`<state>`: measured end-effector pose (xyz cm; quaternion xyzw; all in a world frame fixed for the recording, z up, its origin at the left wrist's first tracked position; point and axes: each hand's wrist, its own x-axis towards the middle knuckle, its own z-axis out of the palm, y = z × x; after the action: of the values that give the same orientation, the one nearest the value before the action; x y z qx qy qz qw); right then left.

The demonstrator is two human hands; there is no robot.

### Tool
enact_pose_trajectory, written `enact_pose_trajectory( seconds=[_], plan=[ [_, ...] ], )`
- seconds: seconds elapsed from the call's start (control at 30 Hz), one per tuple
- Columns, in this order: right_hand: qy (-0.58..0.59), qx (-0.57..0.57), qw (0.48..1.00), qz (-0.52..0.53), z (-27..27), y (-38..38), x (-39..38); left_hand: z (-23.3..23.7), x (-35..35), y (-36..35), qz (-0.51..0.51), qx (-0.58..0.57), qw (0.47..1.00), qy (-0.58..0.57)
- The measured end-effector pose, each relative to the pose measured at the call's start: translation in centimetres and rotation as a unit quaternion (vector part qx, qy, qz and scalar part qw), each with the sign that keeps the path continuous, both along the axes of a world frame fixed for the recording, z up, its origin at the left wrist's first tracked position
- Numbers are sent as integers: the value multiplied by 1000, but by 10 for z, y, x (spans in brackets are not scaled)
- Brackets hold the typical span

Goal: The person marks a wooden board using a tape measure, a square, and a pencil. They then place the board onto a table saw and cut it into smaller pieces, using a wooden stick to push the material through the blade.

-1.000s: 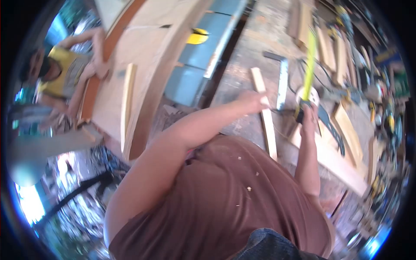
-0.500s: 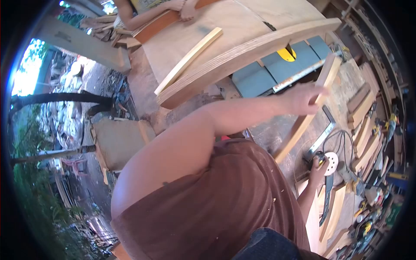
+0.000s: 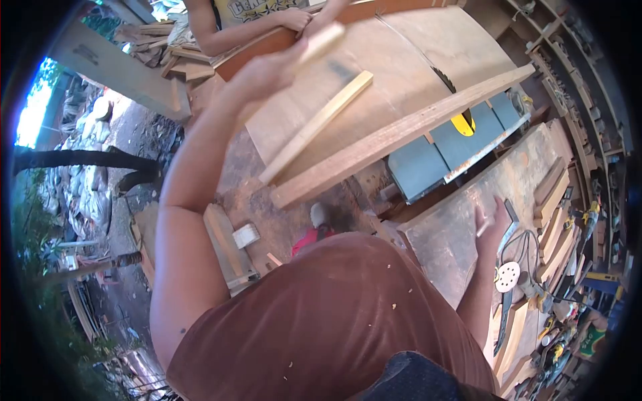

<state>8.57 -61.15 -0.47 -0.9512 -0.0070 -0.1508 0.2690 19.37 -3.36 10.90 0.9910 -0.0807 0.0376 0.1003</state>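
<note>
The left hand [image 3: 264, 72] is raised with its fingers curled around a pale wooden strip [image 3: 322, 40], blurred, above the near edge of the plywood sheet [image 3: 414, 47] on the table saw [image 3: 435, 157]. A second strip [image 3: 317, 125] lies flat on that sheet. Just beyond it, a co-worker's hand [image 3: 297, 19] rests on the sheet's far edge. The right hand [image 3: 491, 217] lies on the dusty workbench [image 3: 448, 240], fingers together; whether it grips anything cannot be told. A sander [image 3: 507, 276] sits near it.

I'm seeing a rust-brown short-sleeved T-shirt [image 3: 334, 314] flecked with pale sawdust, dark blue denim [image 3: 421, 377] below it, and the left hand [image 3: 267, 70] and right hand [image 3: 491, 219] bare.
</note>
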Motion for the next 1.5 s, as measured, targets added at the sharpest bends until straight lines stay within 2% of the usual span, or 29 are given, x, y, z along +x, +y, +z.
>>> enact_pose_trajectory(
  seconds=[0.03, 0.07, 0.17, 0.23, 0.27, 0.3, 0.4, 0.47, 0.5, 0.53, 0.6, 0.67, 0.73, 0.8, 1.07, 1.23, 1.33, 1.5],
  plan=[
    [31, 23, 999, 7, 16, 43, 10, -44, 12, 16, -11, 2, 1000, 22],
    [-7, 10, 998, 59, 22, 78, 24, -83, 23, 27, -22, 3, 999, 46],
    [-67, 8, 983, 173, 37, 169, 63, -134, 30, 11, -47, -12, 998, 36],
    [-88, -11, 974, 208, 44, 219, 91, -160, 39, -3, -16, -111, 986, 120],
    [-35, -11, 978, 204, 49, 240, 104, -164, 43, -10, -19, -117, 986, 121],
    [19, -10, 980, 200, 52, 258, 116, -167, 45, -16, -11, -121, 988, 93],
    [2, -41, 967, 250, 31, 291, 167, -172, 42, -23, 20, -137, 989, 44],
    [-19, -43, 956, 288, -4, 293, 221, -170, 22, -15, 18, -226, 973, 46],
    [-15, -45, 956, 288, -19, 294, 243, -161, -3, -10, 39, -227, 972, 44],
    [18, -47, 963, 264, -32, 296, 264, -151, -34, -1, 60, -226, 971, 43],
    [53, -46, 968, 240, -42, 304, 300, -148, -83, 25, 98, -154, 978, 105],
    [156, -47, 946, 281, -46, 312, 324, -134, -127, 27, 186, -113, 961, 168],
    [163, -41, 938, 303, -57, 319, 334, -139, -145, 9, 194, -114, 962, 157],
    [340, 82, 887, 301, -61, 326, 343, -145, -144, -2, 205, -112, 963, 135],
    [363, 115, 853, 356, -63, 322, 353, -150, -126, -13, 158, -77, 978, 115],
    [353, 134, 854, 357, -64, 323, 346, -153, -98, -25, 171, -85, 973, 127],
    [357, 108, 867, 331, -57, 327, 340, -153, -79, -33, 188, -122, 966, 132],
    [353, 125, 868, 326, -50, 326, 338, -149, -72, -33, 203, -158, 954, 156]
  ],
)
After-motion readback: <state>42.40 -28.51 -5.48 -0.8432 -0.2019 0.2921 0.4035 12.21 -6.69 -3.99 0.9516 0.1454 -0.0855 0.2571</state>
